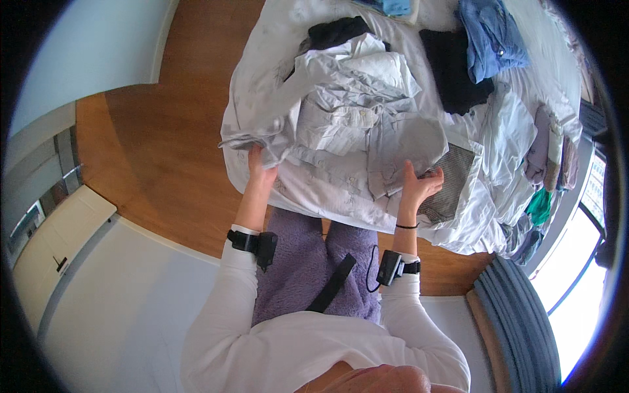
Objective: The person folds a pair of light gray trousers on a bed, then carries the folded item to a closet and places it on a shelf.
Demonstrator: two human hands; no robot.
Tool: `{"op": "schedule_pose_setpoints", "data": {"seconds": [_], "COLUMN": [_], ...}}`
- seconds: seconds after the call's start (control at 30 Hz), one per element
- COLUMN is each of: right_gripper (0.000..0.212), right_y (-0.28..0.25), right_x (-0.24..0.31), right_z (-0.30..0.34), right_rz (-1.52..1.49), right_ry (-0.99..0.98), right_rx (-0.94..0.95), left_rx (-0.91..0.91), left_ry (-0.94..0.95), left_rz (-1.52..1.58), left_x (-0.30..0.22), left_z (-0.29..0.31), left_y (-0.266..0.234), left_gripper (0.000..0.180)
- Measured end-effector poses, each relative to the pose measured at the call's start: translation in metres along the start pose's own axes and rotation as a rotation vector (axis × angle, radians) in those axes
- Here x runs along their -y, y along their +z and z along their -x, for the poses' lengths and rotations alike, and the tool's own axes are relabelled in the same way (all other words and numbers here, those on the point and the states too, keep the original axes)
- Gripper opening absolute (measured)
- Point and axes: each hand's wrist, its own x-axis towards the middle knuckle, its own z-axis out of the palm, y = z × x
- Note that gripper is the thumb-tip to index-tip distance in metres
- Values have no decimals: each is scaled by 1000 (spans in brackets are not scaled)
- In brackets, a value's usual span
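A light grey-white shirt (pixel 341 118) lies spread and rumpled on the bed in front of me, with a row of creases and a placket across its middle. My left hand (pixel 263 171) is closed on a bunched end of the shirt at the bed's left edge; the cloth hides most of its fingers. Beside the shirt's right part is my right hand (pixel 422 187), its thumb and curved fingers apart, touching or very near the cloth. Just right of it lies a grey mesh panel (pixel 451 180) with a white border.
Beyond the shirt is a black garment (pixel 337 33). Folded black cloth (pixel 452 72) and blue denim (pixel 495 39) lie at the far right. More white cloth (pixel 508 141), folded clothes (pixel 550 147) and a green piece (pixel 539 207) line the bed's right side. A blue-grey curtain (pixel 517 314) hangs by the window.
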Motion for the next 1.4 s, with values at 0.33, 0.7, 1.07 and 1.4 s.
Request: {"op": "schedule_pose_setpoints", "data": {"seconds": [0.33,0.7,1.07,1.4], "right_gripper": [17,23,33,34], "right_y": [-67,-142,-84,-300], "right_x": [0,-69,-13,93], "right_z": [-37,-58,-47,46], "right_rz": [-969,-333,98,-560], "right_ry": [355,229,-141,-571], "right_rx": [409,-119,100,498], "left_rx": [226,161,653,1108], "left_ry": [-190,-530,-360,-569], "left_rz": [-151,-761,-1279,-918], "left_x": [-19,33,25,31], "left_z": [-8,81,149,258], "left_y": [-34,-6,67,221], "left_gripper": [24,42,32,31]}}
